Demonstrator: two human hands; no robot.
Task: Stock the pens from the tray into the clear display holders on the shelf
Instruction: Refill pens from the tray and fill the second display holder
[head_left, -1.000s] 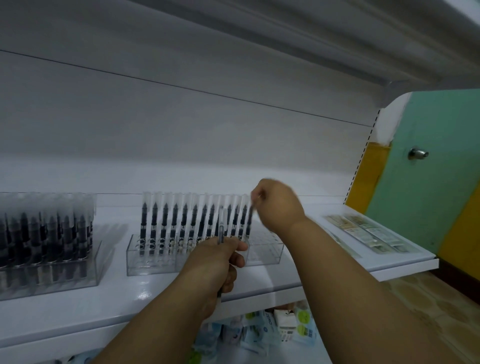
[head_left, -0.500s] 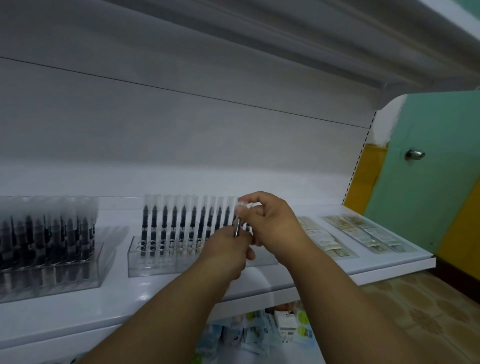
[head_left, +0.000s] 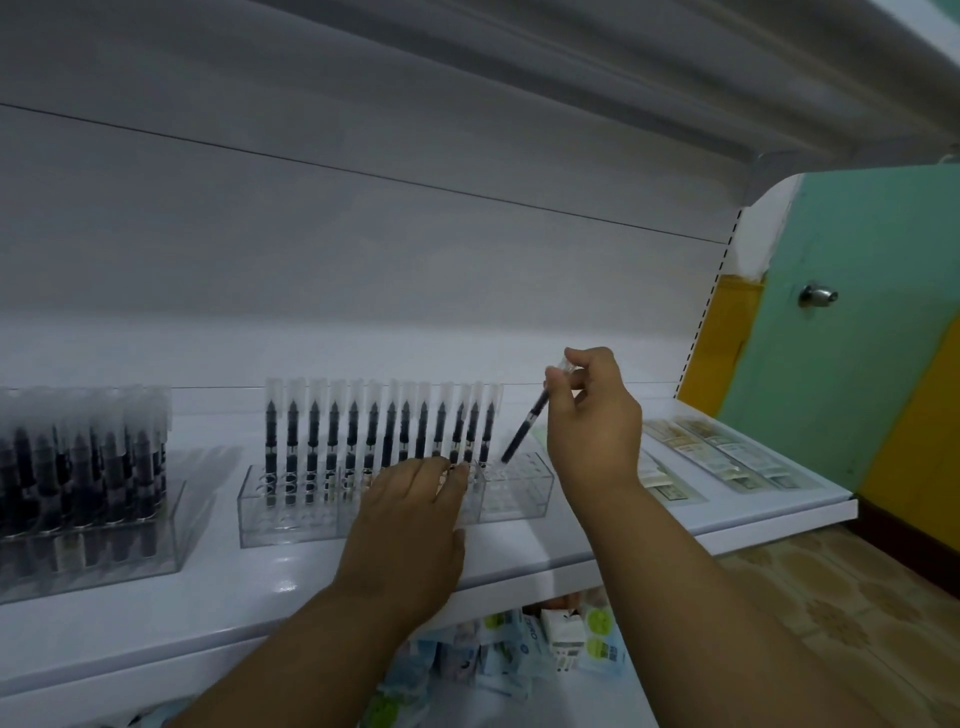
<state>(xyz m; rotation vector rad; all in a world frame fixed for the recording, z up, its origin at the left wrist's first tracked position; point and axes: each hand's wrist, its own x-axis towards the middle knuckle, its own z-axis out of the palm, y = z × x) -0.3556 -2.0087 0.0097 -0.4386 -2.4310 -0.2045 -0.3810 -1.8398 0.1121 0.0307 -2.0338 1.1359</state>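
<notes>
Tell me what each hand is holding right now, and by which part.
The right hand pinches a black pen by its clear capped top end, tip angled down at the clear holder. The left hand rests on the holder's front; holds nothing visible.

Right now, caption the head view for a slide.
Right hand lowers a tilted pen toward the clear holder.

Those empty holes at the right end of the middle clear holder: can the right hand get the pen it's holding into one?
Probably yes. The right hand holds the pen tilted, tip just above the empty holes; nothing lies between, and the left hand rests further left.
</notes>
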